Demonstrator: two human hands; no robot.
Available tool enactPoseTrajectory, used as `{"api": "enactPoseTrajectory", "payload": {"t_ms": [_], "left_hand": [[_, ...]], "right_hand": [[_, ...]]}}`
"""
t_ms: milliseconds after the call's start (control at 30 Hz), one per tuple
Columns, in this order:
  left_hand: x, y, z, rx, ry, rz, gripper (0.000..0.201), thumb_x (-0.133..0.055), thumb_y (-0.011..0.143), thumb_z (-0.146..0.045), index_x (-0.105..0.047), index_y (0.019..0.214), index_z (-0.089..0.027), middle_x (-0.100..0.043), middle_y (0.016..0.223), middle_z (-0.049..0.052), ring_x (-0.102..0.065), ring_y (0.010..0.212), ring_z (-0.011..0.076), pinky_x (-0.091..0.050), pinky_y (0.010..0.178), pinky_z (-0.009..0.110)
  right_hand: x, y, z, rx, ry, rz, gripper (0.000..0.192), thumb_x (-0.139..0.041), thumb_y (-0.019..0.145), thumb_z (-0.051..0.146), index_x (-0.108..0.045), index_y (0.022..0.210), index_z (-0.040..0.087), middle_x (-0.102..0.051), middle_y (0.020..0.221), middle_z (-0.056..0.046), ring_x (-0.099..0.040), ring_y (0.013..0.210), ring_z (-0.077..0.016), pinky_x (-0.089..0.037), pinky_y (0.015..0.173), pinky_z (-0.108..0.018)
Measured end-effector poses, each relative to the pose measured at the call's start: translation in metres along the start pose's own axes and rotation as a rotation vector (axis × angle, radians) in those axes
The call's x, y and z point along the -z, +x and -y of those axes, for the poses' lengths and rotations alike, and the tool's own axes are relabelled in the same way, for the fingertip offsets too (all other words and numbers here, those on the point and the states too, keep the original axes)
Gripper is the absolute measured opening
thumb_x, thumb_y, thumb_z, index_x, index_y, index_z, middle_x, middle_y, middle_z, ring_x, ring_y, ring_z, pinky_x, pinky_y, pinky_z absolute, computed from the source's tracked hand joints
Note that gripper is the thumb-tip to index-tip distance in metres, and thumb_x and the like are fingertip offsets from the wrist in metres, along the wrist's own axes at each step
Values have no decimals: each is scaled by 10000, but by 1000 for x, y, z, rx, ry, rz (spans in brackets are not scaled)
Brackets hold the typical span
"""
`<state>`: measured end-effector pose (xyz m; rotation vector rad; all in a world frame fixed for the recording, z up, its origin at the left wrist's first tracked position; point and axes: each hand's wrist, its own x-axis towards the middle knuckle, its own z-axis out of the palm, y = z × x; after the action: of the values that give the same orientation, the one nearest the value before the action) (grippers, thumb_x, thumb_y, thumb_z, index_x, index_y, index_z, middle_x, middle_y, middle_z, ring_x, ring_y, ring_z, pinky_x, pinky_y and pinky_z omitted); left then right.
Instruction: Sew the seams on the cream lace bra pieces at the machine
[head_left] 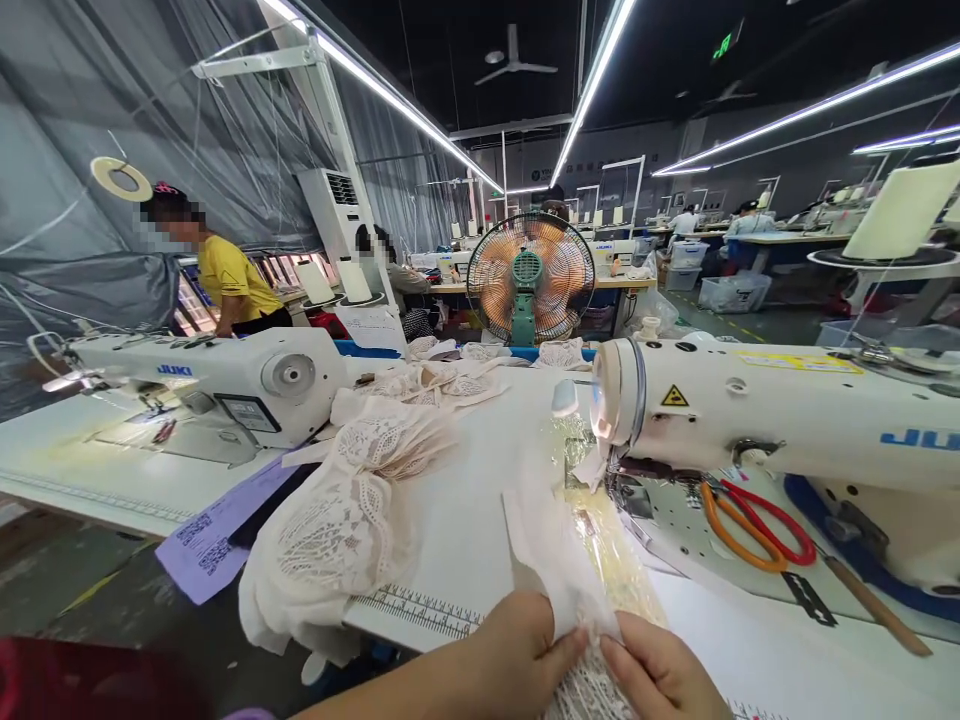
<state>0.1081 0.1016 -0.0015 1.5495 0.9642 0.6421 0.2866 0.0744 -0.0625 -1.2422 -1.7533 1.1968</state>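
Observation:
Both of my hands meet low in the view, just in front of the sewing machine [742,400] on the right. Between thumb and fingers, my left hand [517,640] pinches a white lace garment piece [551,550]. My right hand [660,665] grips the same piece close beside it, fingers closed. Smooth white fabric stretches from my hands up toward the needle area, while patterned lace hangs below them, partly cut off by the frame. To the left lies a stack of cream lace bra pieces [330,540], touched by neither hand.
Orange-and-red-handled scissors [757,530], a black metal part [808,598] and a wooden-handled tool [874,605] lie on the right. A second sewing machine [202,385] and a purple paper [214,540] are on the left. Beyond stands a fan [529,275]; a person in yellow [236,280] is back left.

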Motion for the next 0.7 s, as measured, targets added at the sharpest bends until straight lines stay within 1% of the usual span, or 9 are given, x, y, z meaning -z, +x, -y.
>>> {"api": "enactPoseTrajectory", "payload": {"t_ms": [100,133,200,300,367,433,567,633,700], "left_hand": [[-2,1,2,-43,259,19,402,-470,865,-453,-738,780,-166,-709,746,80,-605,692,226,-466,707,286],[-2,-1,3,-42,267,2,411,-467,866,-457,-731,759,-161,-703,722,77,-601,675,223,-465,692,283],[-2,-5,4,-43,198,-17,397,-496,851,-473,-723,760,-161,-704,720,64,-606,698,226,-465,702,278],[-2,-14,5,-20,56,-48,373,-561,809,-498,-720,802,-161,-715,752,53,-621,785,254,-476,754,295],[-4,-17,6,37,-26,-72,358,-617,771,-501,-718,798,-158,-721,755,53,-629,810,272,-484,792,327],[-8,-18,9,105,-164,-86,347,-671,736,-489,-716,828,-158,-734,829,65,-638,885,290,-480,861,364],[-17,-17,18,236,-442,-110,392,-759,663,-460,-709,895,-147,-729,990,106,-614,1062,310,-434,986,402],[-20,-15,22,300,-486,-116,456,-788,625,-458,-705,929,-129,-722,1014,140,-604,1090,335,-440,993,429],[-23,-14,24,325,-481,-156,490,-804,606,-440,-699,961,-118,-714,1035,165,-596,1104,355,-452,987,451]], "right_hand": [[-3,1,3,3,-16,-99,506,-381,847,628,-472,599,197,-486,592,-5,-460,590,-154,-411,586,-253],[-4,1,4,3,-18,-137,503,-380,847,624,-455,592,197,-468,582,2,-448,582,-149,-400,576,-251],[-4,0,8,1,-9,-194,486,-369,855,599,-423,588,196,-434,580,9,-430,586,-143,-376,568,-252],[-1,-4,15,-12,6,-204,427,-368,861,523,-369,582,199,-369,577,21,-385,575,-131,-323,541,-251],[3,-8,20,-3,-34,-212,377,-367,853,451,-327,574,200,-331,573,28,-351,566,-123,-281,536,-252],[6,-11,24,-8,-122,-260,335,-376,832,380,-294,562,199,-308,566,34,-331,567,-119,-250,543,-255],[12,-20,32,-146,-267,-290,313,-454,788,280,-283,540,193,-275,537,51,-293,547,-107,-199,523,-252],[15,-25,37,-227,-300,-268,311,-496,787,271,-316,546,190,-299,532,56,-294,541,-104,-193,512,-246],[18,-30,41,-282,-336,-236,287,-514,799,273,-362,571,187,-359,552,53,-317,552,-104,-205,512,-238]]}}
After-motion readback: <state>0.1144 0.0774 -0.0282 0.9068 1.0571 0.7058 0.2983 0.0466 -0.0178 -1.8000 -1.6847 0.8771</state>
